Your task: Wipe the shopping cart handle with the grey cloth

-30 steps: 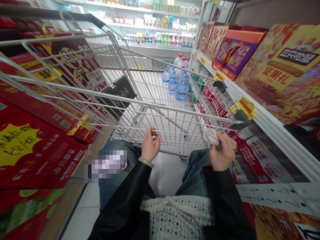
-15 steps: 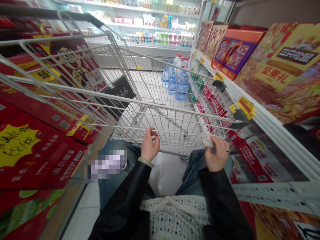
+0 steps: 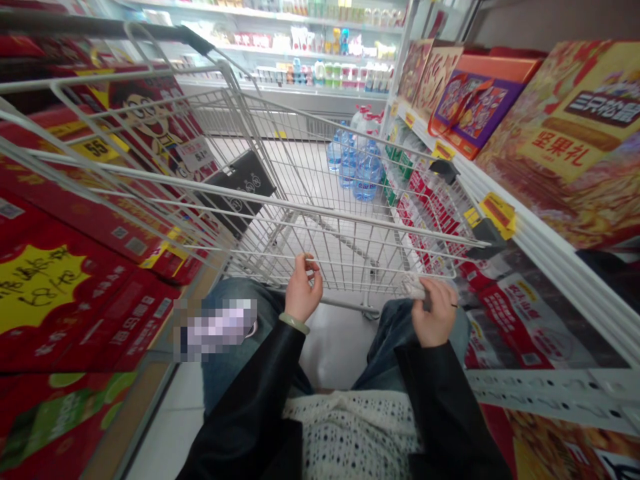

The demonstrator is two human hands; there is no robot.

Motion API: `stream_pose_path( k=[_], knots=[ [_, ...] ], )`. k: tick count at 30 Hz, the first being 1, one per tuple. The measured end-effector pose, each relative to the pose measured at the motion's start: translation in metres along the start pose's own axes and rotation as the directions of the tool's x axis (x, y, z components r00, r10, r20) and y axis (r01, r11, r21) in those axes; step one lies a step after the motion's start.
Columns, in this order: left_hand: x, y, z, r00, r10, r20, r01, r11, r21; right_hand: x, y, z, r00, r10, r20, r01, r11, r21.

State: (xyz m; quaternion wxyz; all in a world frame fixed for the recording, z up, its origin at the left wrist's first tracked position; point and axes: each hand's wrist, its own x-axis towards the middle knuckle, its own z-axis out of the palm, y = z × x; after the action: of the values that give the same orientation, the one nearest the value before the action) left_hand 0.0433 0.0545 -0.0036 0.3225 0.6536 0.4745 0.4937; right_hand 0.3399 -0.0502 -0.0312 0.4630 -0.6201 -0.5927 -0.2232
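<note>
A silver wire shopping cart (image 3: 320, 212) stands across in front of me, its side facing my knees. My left hand (image 3: 304, 291) is at the lower wires of that side, fingers curled around a wire. A pale bangle circles the left wrist. In my right hand (image 3: 435, 310) is a crumpled whitish cloth (image 3: 413, 285), pressed to the lower wires near the cart's right end. The right fingers are bent over it, and part of the cloth is hidden behind them. A dark plate (image 3: 239, 190) with printed symbols hangs inside the cart at the left.
Red boxes (image 3: 100, 293) with yellow price signs are stacked at left. On the right, a shelf (image 3: 540, 233) holds gift boxes (image 3: 565, 147) above packs of bottled drinks (image 3: 525, 313). Large water bottles (image 3: 367, 170) stand on the floor beyond the cart, before a lit refrigerated display (image 3: 320, 50).
The view has shifted slightly, so the cart and shelves appear a little further right. My right hand and the cloth have moved slightly down along the wires. The left hand keeps its grip.
</note>
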Motion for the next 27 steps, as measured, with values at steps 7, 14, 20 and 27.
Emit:
stream_pose_path(
  k=[7,14,20,27],
  knots=[
    [0.001,0.000,0.000,1.000,0.001,-0.012,-0.001,1.000,0.017,-0.014,-0.002,0.010,0.990,0.021,0.140,-0.021,1.000,-0.001],
    [0.000,0.001,0.000,1.000,0.009,-0.010,-0.009,1.000,0.009,-0.007,0.000,0.006,1.000,-0.004,0.021,0.004,1.000,0.006],
    [0.001,0.001,0.000,1.000,0.002,-0.013,-0.002,1.000,0.006,-0.023,-0.002,0.020,0.995,0.028,0.099,-0.029,1.000,0.011],
    [-0.001,0.004,-0.001,1.000,-0.006,-0.009,0.006,1.000,0.002,-0.023,-0.008,0.021,0.998,-0.008,-0.062,0.008,1.000,-0.003]
  ],
)
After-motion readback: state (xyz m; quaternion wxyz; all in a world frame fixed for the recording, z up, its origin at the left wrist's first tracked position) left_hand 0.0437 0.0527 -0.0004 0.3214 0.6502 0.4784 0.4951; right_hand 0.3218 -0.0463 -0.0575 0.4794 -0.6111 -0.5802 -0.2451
